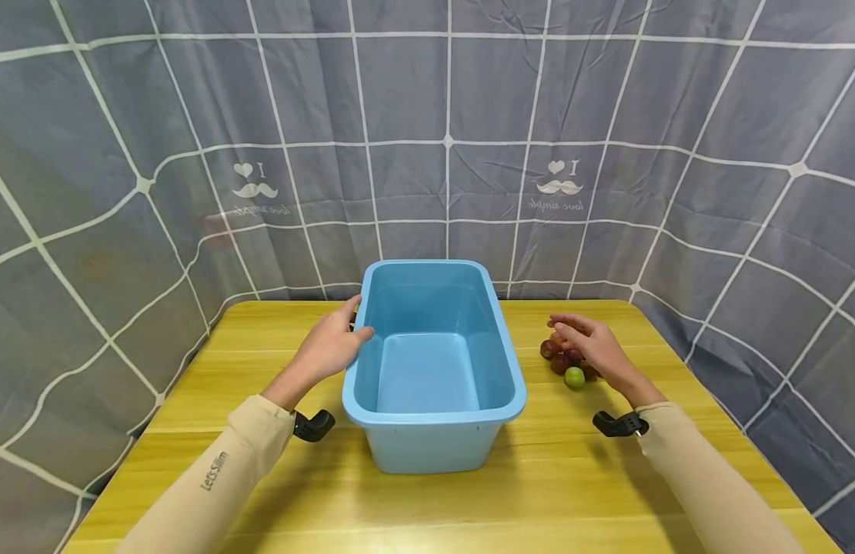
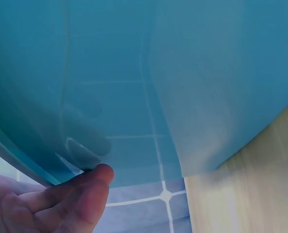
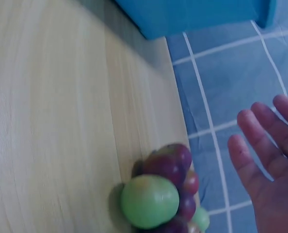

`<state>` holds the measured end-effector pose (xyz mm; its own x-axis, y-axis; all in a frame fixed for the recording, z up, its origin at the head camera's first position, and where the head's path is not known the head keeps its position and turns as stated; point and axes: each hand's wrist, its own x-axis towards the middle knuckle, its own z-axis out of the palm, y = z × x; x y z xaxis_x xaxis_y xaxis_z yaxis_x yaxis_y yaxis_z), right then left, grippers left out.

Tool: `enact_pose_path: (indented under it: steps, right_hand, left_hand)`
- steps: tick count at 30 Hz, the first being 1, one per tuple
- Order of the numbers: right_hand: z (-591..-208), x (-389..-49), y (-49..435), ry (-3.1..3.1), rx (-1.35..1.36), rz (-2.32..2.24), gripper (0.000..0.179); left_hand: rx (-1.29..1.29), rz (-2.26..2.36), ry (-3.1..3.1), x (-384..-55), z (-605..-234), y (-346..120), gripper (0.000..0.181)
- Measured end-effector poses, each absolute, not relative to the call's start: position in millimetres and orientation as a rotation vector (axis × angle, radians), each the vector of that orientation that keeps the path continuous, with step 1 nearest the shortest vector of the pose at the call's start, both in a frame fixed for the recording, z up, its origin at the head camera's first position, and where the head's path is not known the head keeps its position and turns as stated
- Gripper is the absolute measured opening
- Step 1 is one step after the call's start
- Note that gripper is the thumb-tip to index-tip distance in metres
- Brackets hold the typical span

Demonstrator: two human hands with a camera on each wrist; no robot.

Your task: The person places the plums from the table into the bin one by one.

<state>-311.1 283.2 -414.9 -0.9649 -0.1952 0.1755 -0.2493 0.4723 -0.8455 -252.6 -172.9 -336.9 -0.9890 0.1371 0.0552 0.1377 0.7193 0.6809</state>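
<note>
A light blue plastic tub (image 1: 434,446) stands in the middle of the table. My left hand (image 1: 330,342) holds its left rim, the thumb over the edge and the other fingers along the outer wall. In the left wrist view, fingertips (image 2: 93,194) show against the tub's blue wall. Right of the tub lies a bunch of dark red grapes (image 1: 560,363) with a green one (image 1: 575,377) at its near side. Over the bunch hovers my right hand (image 1: 603,354), fingers relaxed and holding nothing. The right wrist view shows these fingers apart from the grapes (image 3: 166,167).
The table (image 1: 282,492) has a yellow wood-grain top. A grey curtain (image 1: 413,92) with white grid lines hangs behind it and around both sides. Each wrist wears a black strap, the left strap (image 1: 313,425) close to the tub's near left corner.
</note>
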Motion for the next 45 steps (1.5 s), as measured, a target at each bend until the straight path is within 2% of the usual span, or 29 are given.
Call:
enact_pose_path:
  steps: [5,14,20,31,45]
  right_hand:
    - [-416,-314,300,-2.479,0.382,1.697,0.052]
    - [-425,-319,329,-2.128,0.415,2.112,0.026]
    - [-437,-319,348,-1.999,0.436,2.197,0.028]
    - [-461,-317,376,-2.018,0.263,2.217,0.028]
    - [-483,-307,381,-2.11,0.08,2.136,0.02]
  left_hand:
    - [-0.268,-1.123,-2.921,-251,-334,-172,0.072]
    - [-0.297,-1.117,-2.924,-249,-330,-170,0.073]
    - [-0.304,-1.119,-2.924,-250,-330,-170,0.074]
    - [-0.291,-1.129,-2.934,-249,-331,-171,0.075]
    - [-0.3,-1.146,-2.921,-244,-334,-175,0.075]
